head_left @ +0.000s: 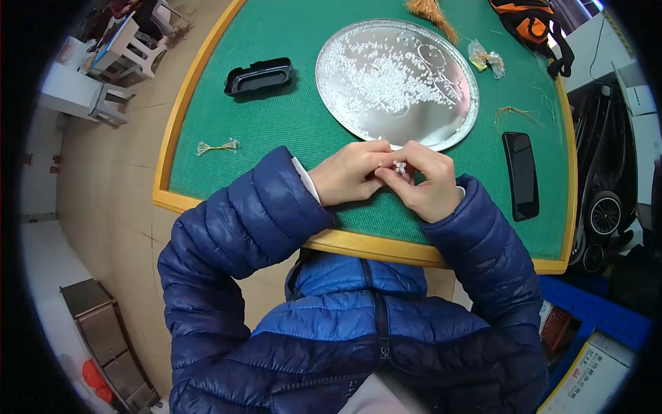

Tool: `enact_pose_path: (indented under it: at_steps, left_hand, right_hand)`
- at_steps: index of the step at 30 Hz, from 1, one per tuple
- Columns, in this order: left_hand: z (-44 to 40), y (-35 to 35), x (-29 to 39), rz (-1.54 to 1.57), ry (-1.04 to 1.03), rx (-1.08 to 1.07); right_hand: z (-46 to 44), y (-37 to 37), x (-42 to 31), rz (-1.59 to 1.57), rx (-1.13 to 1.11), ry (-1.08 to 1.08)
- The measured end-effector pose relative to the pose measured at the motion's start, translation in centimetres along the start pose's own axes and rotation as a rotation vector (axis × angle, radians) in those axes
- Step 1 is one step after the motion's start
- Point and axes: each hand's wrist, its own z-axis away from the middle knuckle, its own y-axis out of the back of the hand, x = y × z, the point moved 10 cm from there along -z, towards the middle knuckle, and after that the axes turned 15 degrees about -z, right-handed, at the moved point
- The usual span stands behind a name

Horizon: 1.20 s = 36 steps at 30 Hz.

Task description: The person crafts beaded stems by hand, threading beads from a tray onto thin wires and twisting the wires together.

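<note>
My left hand (pixel 350 172) and my right hand (pixel 426 181) meet at the near rim of an oval metal tray (pixel 431 124). Between the fingertips of my right hand is a small cluster of clear beads (pixel 400 167). My left hand is closed with its fingertips pinched beside the cluster; what it holds, if anything, is too small to make out. Many loose clear-white beads (pixel 386 79) are spread over the tray, mostly on its left and middle.
A black open case (pixel 258 77) and a bundle of beaded wires (pixel 218 146) lie left on the green tabletop (pixel 276 124). At right are a black phone (pixel 521 176), small plastic bags (pixel 487 59) and loose thin wires (pixel 514 112). A straw brush (pixel 433 17) and orange-black bag (pixel 532 27) sit farther back.
</note>
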Motion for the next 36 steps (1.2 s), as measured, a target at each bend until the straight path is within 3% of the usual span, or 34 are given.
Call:
enact_pose_path:
  at_steps: [12,16,21,36]
  left_hand:
    - [0.2,0.2,0.2,-0.112,-0.013,0.019]
    - [0.7,-1.2,-0.9,-0.136,-0.017,-0.042]
    - [0.9,-1.2,-1.4,-0.177,0.073,-0.068]
    - [0.4,0.6,1.0,-0.105,-0.037,0.022]
  right_hand:
    - [0.5,0.0,-1.7,0.156,0.081,0.169]
    - [0.8,-1.3,-2.1,0.367,-0.089,0.299]
    - [0.7,-1.5,-2.5,0.332,-0.111,0.329]
    - [0.3,0.0,-1.3,0.054,0.048,0.057]
